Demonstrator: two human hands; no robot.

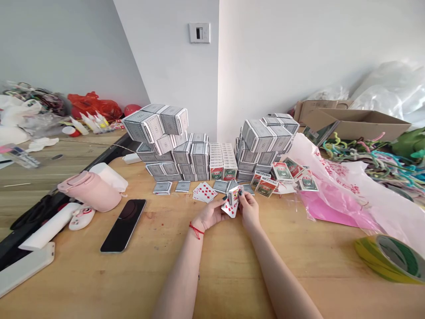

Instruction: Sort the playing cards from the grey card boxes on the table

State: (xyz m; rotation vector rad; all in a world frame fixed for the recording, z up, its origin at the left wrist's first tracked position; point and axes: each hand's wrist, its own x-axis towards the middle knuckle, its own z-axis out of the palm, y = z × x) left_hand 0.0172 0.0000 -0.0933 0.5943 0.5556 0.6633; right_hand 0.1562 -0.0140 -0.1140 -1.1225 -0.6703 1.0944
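My left hand (212,214), with a red string at the wrist, is closed on a few playing cards (229,208) fanned face up. My right hand (249,210) pinches the upper right of the same cards, thumb on top. One is a picture card and another shows red diamonds. Just beyond my hands lie face-up diamond cards (204,192) and small face-down piles (182,186). Behind these stand card packs stacked as blocks, a left stack (166,155) and a right stack (262,144). Red and green boxed packs (223,161) stand between them.
Loose card boxes (282,172) lean by the right stack, near a pink and white plastic bag (332,190). Yellow-green tape (368,257) lies front right. Left are a phone (123,226), a pink tumbler (94,190) and a white power bank (26,270). A cardboard box (361,122) sits behind.
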